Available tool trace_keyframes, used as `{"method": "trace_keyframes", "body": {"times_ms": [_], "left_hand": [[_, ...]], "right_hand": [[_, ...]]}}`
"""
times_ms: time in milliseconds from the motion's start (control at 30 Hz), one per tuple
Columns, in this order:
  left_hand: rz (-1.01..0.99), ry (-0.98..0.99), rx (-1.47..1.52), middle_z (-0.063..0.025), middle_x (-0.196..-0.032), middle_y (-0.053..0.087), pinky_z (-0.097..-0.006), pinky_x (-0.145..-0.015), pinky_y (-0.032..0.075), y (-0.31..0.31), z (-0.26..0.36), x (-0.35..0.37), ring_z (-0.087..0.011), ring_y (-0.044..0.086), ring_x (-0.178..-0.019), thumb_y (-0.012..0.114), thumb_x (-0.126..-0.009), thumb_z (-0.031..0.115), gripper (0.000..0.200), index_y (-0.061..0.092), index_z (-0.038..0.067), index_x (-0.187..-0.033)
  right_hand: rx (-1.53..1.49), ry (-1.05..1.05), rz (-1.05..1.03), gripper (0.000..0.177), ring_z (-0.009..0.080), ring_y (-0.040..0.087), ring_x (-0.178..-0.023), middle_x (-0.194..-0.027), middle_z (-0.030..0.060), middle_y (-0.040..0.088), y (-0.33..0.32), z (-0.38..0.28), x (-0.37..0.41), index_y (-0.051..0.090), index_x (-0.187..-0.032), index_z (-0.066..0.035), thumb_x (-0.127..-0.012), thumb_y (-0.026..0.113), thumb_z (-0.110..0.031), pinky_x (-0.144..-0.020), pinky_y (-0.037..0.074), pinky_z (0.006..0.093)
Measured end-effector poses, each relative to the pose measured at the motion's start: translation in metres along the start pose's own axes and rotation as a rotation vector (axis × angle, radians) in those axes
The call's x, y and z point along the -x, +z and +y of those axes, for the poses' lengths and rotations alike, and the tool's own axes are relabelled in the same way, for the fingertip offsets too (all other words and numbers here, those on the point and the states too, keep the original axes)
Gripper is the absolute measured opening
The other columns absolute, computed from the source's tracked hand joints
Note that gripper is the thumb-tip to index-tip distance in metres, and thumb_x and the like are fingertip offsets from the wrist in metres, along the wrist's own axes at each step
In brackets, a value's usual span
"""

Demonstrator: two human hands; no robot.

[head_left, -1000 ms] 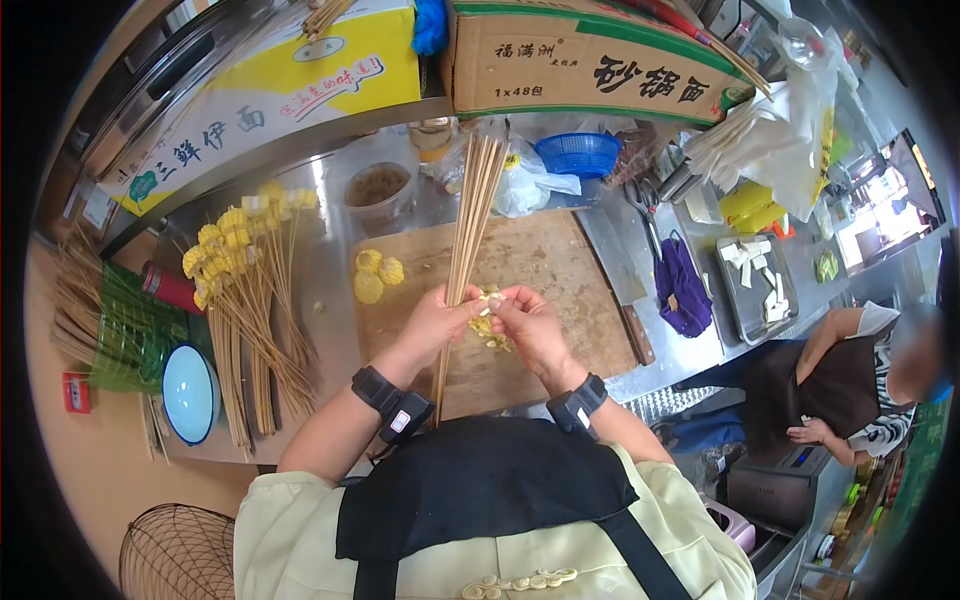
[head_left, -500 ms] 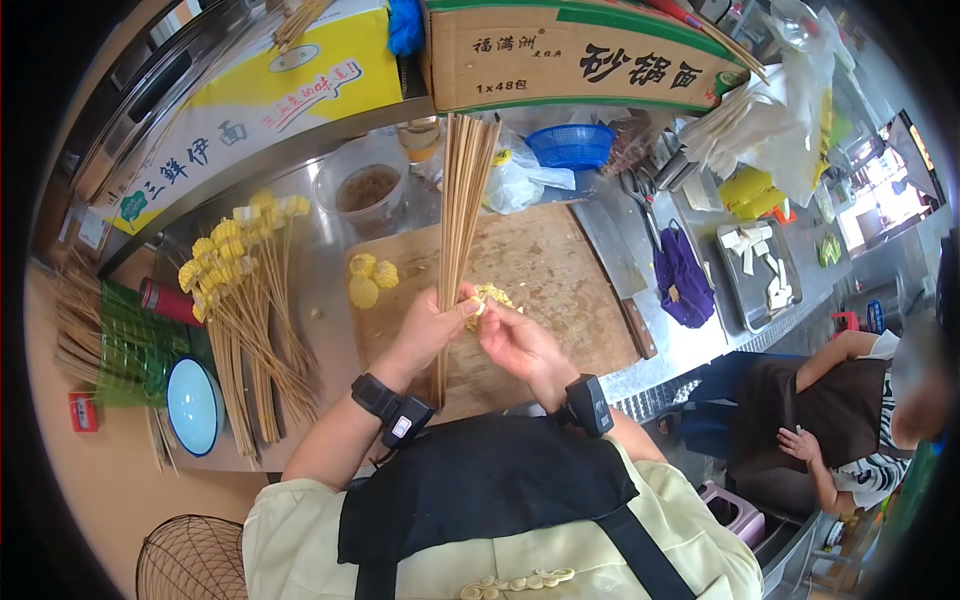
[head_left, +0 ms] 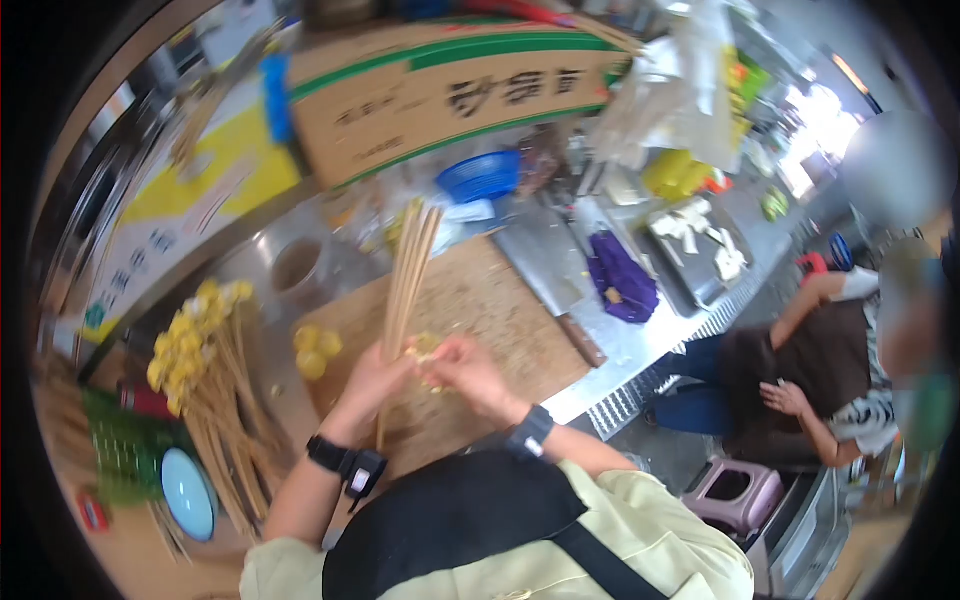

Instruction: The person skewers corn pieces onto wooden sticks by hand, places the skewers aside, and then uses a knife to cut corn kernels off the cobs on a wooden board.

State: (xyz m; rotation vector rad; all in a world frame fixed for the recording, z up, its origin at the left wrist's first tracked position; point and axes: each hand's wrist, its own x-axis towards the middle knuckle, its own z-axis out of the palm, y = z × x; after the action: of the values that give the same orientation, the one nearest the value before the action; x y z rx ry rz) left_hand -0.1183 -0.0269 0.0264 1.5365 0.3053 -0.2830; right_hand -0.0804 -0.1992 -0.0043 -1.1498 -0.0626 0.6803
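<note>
Across the middle of the frame, the metal counter slants up to the upper right. A carton with green edges spans the top; a partly yellow box lies to its left, at the upper left. At the right edge stands a person in a dark apron, one hand at the front of it.

Center, the board lies on the counter. At the left, skewered corn is fanned out, its yellow heads toward the top. Toward the upper right, a tray holds white pieces. The knife lies along the board's right edge, its handle nearer the bottom; just beside it is a purple cloth. A blue bowl sits at the lower left, and a blue basket below the carton.

Over the board, the left hand holds a bundle of sticks nearly upright in the frame, fingers closed around it. The right hand is just beside, thumb and fingers drawn together near the left fingertips; blur hides whether they pinch anything. Corn rounds rest at the board's left, and yellow bits lie by the hands.
</note>
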Motion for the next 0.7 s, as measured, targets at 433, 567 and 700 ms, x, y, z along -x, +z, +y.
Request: {"method": "trace_keyframes", "body": {"times_ms": [433,567,700], "left_hand": [[0.146,0.432,-0.831,-0.0214,-0.073,0.063,-0.0378,-0.06,0.049,0.028,-0.013,0.002,-0.0325,0.065,-0.068,0.065,-0.076,0.01,0.02,0.062,-0.001,-0.093],[0.28,0.461,-0.953,-0.0225,-0.074,0.062,-0.0404,-0.061,0.049,0.019,-0.034,-0.012,-0.0381,0.064,-0.073,0.064,-0.076,0.01,0.021,0.063,0.0,-0.094],[0.231,0.269,-0.861,-0.0222,-0.076,0.063,-0.0429,-0.064,0.049,0.003,-0.045,-0.017,-0.0386,0.063,-0.075,0.061,-0.077,0.01,0.022,0.063,0.0,-0.096]], "right_hand": [[0.264,-0.124,0.157,0.012,0.01,0.054,-0.058,-0.067,0.0018,0.055,-0.01,0.045,-0.014,0.05,-0.077,-0.006,-0.08,0.061,-0.001,-0.052,0.043,0.0236],[-0.37,0.131,0.102,0.011,0.011,0.051,-0.054,-0.065,0.0021,0.054,-0.005,0.031,-0.009,0.051,-0.079,-0.007,-0.079,0.06,0.0,-0.049,0.042,0.0237],[-0.35,0.053,0.165,0.01,0.0099,0.051,-0.054,-0.067,0.0016,0.054,-0.03,0.019,-0.015,0.052,-0.081,-0.007,-0.08,0.06,-0.002,-0.048,0.042,0.0218]]}}
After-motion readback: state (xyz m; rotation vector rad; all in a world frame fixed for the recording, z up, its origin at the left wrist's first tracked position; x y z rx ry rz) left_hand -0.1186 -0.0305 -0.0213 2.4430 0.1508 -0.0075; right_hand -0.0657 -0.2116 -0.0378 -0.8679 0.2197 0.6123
